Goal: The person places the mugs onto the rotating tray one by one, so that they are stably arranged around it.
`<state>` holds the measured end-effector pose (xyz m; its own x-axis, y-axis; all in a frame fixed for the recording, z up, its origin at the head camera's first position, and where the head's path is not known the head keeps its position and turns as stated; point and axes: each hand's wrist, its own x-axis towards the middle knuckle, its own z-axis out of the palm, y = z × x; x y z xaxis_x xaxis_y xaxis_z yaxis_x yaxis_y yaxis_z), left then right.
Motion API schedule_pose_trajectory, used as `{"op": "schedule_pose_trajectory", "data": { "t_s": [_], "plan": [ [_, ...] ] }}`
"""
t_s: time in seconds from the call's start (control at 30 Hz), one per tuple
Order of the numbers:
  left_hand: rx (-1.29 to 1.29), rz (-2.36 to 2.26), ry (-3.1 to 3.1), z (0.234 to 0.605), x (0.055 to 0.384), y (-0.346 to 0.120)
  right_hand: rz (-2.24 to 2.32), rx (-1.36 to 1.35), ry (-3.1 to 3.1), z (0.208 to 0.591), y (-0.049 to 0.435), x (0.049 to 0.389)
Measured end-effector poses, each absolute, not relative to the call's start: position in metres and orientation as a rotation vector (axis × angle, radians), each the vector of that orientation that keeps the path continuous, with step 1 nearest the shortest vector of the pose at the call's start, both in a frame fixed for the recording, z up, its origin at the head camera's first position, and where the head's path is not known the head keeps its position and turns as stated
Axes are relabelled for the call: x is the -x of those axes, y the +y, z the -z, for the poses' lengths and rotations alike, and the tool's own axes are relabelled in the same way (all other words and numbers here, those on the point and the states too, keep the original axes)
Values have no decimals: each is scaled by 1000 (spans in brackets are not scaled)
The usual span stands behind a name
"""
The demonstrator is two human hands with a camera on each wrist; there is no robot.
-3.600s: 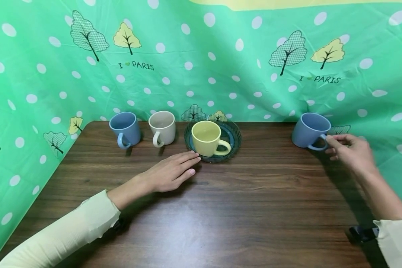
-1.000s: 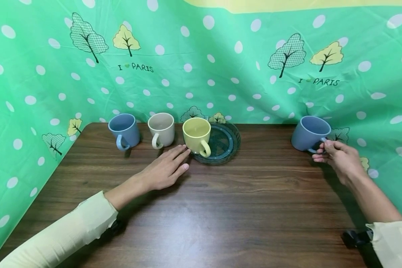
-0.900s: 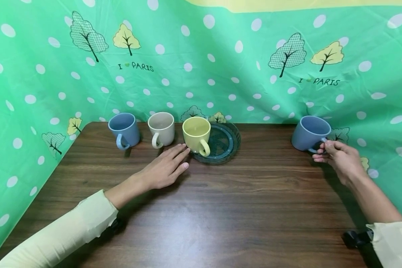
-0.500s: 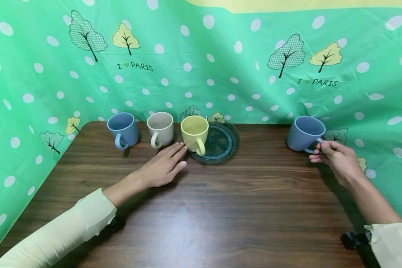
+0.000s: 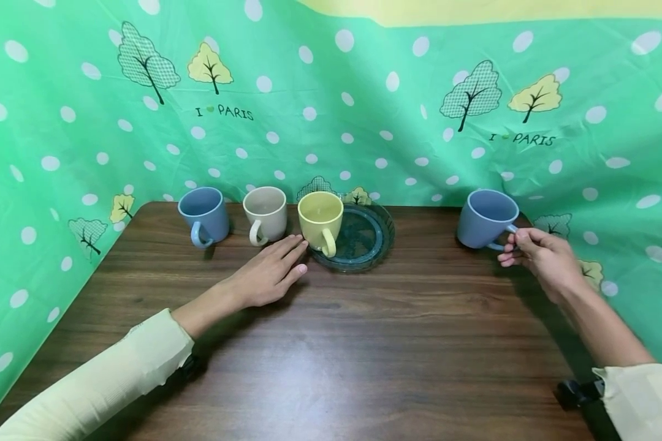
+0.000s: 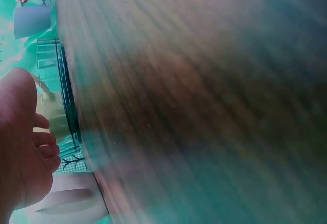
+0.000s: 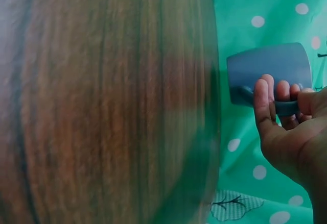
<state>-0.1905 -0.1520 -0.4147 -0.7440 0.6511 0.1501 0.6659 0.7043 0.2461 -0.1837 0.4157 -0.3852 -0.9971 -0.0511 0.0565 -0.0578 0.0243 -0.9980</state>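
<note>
At the right, my right hand [image 5: 548, 260] pinches the handle of a blue mug [image 5: 482, 223]. In the right wrist view a thin strip of cloth shows between that mug's base [image 7: 237, 76] and the tabletop. My left hand [image 5: 267, 272] lies with its fingers fairly straight, fingertips at the near left side of a yellow mug [image 5: 319, 220] and the clear glass dish [image 5: 383, 245]. The yellow mug stands at the dish's left side, its handle toward me. In the left wrist view, the left hand [image 6: 23, 147] partly hides the yellow mug.
Left of the dish stand a white mug [image 5: 270, 217] and a second blue mug [image 5: 206, 217], both upright with handles toward me. A green dotted cloth [image 5: 364, 122] hangs behind the dark wooden table [image 5: 364, 343].
The yellow mug has shifted from the dish's middle to its left side, handle turned toward me; my left hand moved slightly left. My right hand has brought its blue mug leftward.
</note>
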Motion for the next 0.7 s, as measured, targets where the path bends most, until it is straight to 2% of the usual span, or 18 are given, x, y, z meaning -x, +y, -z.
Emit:
{"op": "schedule_pose_trajectory", "data": {
  "t_s": [0.7],
  "plan": [
    [1097, 429, -2849, 415, 195, -155, -2187, -263, -2293, 376, 376, 195]
  ]
}}
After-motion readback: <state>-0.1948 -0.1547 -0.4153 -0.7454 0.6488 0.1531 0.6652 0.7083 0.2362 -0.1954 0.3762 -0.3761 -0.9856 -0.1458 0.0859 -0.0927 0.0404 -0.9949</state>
